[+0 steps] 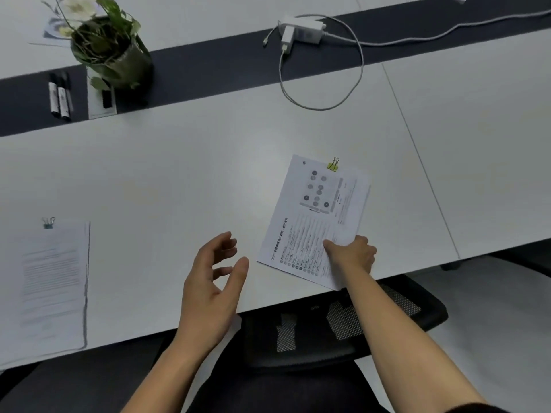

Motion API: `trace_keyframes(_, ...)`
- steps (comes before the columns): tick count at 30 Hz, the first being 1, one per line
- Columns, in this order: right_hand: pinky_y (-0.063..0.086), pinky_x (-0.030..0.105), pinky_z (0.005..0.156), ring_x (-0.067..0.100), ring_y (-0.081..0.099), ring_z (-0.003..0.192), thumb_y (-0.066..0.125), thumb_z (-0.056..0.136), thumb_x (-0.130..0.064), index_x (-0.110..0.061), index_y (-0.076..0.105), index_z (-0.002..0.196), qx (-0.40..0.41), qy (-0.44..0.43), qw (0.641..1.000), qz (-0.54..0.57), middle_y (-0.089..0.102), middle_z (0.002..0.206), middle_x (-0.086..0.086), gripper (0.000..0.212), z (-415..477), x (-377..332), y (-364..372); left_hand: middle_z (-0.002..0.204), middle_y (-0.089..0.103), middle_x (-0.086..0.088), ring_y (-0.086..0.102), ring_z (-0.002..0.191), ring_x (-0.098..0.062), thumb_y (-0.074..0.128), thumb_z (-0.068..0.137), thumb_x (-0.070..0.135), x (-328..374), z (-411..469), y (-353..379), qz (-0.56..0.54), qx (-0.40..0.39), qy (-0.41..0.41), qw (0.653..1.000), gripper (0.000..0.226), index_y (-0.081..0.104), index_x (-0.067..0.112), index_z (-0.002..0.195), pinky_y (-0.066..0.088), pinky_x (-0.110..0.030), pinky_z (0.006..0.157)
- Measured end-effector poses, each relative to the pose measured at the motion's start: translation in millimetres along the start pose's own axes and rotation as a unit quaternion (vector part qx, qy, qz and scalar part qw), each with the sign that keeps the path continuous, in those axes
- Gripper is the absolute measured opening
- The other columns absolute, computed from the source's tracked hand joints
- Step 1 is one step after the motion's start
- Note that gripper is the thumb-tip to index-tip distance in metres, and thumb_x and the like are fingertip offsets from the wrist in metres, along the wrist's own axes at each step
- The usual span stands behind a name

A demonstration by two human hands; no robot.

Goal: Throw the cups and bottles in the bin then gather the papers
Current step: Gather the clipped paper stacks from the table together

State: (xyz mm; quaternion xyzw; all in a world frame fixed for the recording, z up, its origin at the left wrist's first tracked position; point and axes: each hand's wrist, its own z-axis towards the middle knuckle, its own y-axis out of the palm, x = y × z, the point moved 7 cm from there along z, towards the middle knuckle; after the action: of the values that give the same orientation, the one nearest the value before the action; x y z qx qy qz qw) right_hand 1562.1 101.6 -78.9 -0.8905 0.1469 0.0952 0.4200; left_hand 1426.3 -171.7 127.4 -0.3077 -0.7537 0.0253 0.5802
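A clipped set of printed papers [310, 216] with a yellow binder clip [333, 165] lies near the table's front edge, right of centre. My right hand [353, 253] pinches its near right corner, thumb on top. My left hand [213, 278] hovers open just left of these papers, fingers apart and holding nothing. A second clipped stack of papers [55, 281] with a green clip lies at the table's front left. No cups, bottles or bin are in view.
The white table [179, 180] has a dark strip along the middle. On it stand a potted plant [110, 46], two markers [59, 98], and a white power adapter with looped cable [301, 31]. A black mesh chair [343, 326] sits below the table edge.
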Motion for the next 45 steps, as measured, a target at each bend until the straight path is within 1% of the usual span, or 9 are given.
trace_keyframes(8, 0.051, 0.049, 0.089, 0.046, 0.051, 0.113, 0.089, 0.068, -0.030, -0.008, 0.038, 0.132, -0.041, 0.100, 0.991, 0.074, 0.034, 0.138, 0.024, 0.086, -23.0, 51.7, -5.4, 0.120, 0.065, 0.012, 0.060, 0.107, 0.006, 0.063, 0.094, 0.017, -10.7, -29.0, -13.6, -0.057, 0.046, -0.052, 0.996, 0.035, 0.055, 0.031, 0.125, 0.047, -0.016, 0.080)
trace_keyframes(11, 0.056, 0.042, 0.077, 0.039, 0.059, 0.100, 0.090, 0.064, -0.022, -0.006, 0.041, 0.133, -0.066, 0.136, 0.977, 0.153, 0.047, 0.133, 0.021, 0.086, -27.4, 70.0, -9.6, 0.120, 0.065, 0.013, 0.060, 0.106, 0.007, 0.063, 0.094, 0.019, -0.6, -36.0, -15.5, -0.057, 0.061, -0.037, 0.996, 0.035, 0.055, 0.031, 0.126, 0.045, -0.017, 0.081)
trace_keyframes(14, 0.056, 0.033, 0.055, 0.028, 0.063, 0.080, 0.085, 0.071, -0.009, -0.001, 0.059, 0.119, -0.125, 0.157, 0.948, 0.249, 0.066, 0.105, 0.016, 0.055, -30.5, 80.1, -8.5, 0.119, 0.065, 0.014, 0.059, 0.107, 0.007, 0.063, 0.094, 0.020, 8.2, -41.5, -15.2, -0.063, 0.084, -0.024, 0.994, 0.035, 0.055, 0.032, 0.126, 0.045, -0.017, 0.082)
trace_keyframes(20, 0.056, 0.025, 0.046, 0.023, 0.065, 0.082, 0.073, 0.084, 0.004, -0.001, 0.063, 0.114, -0.212, 0.154, 0.890, 0.373, 0.068, 0.095, 0.011, 0.031, -36.9, 87.8, 2.4, 0.118, 0.064, 0.015, 0.059, 0.107, 0.008, 0.063, 0.094, 0.020, 0.5, -66.0, 0.6, -0.075, 0.119, -0.040, 0.989, 0.035, 0.055, 0.030, 0.126, 0.046, -0.012, 0.078)
trace_keyframes(25, 0.058, 0.023, 0.053, 0.019, 0.065, 0.082, 0.066, 0.090, 0.003, -0.009, 0.061, 0.114, -0.267, 0.119, 0.873, 0.391, 0.069, 0.098, 0.006, 0.028, -49.3, 79.9, 8.2, 0.119, 0.064, 0.012, 0.060, 0.110, 0.001, 0.064, 0.093, 0.013, -22.5, -96.3, 0.9, -0.095, 0.161, -0.074, 0.980, 0.036, 0.056, 0.030, 0.124, 0.050, -0.016, 0.081)
trace_keyframes(29, 0.055, 0.034, 0.072, 0.019, 0.064, 0.083, 0.065, 0.092, 0.000, -0.010, 0.058, 0.116, -0.232, 0.077, 0.891, 0.382, 0.066, 0.107, 0.009, 0.027, -63.9, 71.2, 14.3, 0.119, 0.064, 0.012, 0.062, 0.108, -0.002, 0.065, 0.092, 0.012, -32.0, -112.3, -29.8, -0.101, 0.193, -0.079, 0.973, 0.038, 0.056, 0.032, 0.123, 0.051, -0.018, 0.081)
trace_keyframes(36, 0.059, 0.027, 0.053, 0.021, 0.064, 0.086, 0.063, 0.093, 0.002, -0.007, 0.056, 0.128, -0.197, 0.049, 0.905, 0.374, 0.064, 0.115, 0.010, 0.037, -96.2, 54.5, 42.2, 0.121, 0.063, 0.013, 0.059, 0.111, 0.003, 0.064, 0.093, 0.016, -66.5, -97.2, -119.4, -0.091, 0.238, -0.060, 0.965, 0.039, 0.054, 0.026, 0.129, 0.046, -0.007, 0.078)
trace_keyframes(40, 0.052, 0.040, 0.087, 0.020, 0.064, 0.084, 0.062, 0.092, 0.001, -0.012, 0.057, 0.131, -0.142, 0.018, 0.927, 0.346, 0.064, 0.118, 0.009, 0.041, -136.8, 47.2, 69.1, 0.124, 0.061, 0.012, 0.058, 0.111, 0.003, 0.065, 0.093, 0.016, -108.0, -69.6, -187.1, -0.090, 0.236, -0.049, 0.966, 0.039, 0.054, 0.025, 0.129, 0.046, -0.007, 0.080)
trace_keyframes(45, 0.048, 0.050, 0.101, 0.026, 0.065, 0.109, 0.068, 0.092, -0.016, -0.034, 0.063, 0.116, -0.099, -0.021, 0.940, 0.324, 0.066, 0.124, 0.000, 0.031, -217.3, 25.4, 119.3, 0.125, 0.058, 0.012, 0.056, 0.113, 0.003, 0.064, 0.093, 0.019, -180.4, -24.7, -282.4, -0.070, 0.198, -0.066, 0.975, 0.041, 0.052, 0.027, 0.132, 0.047, -0.015, 0.088)
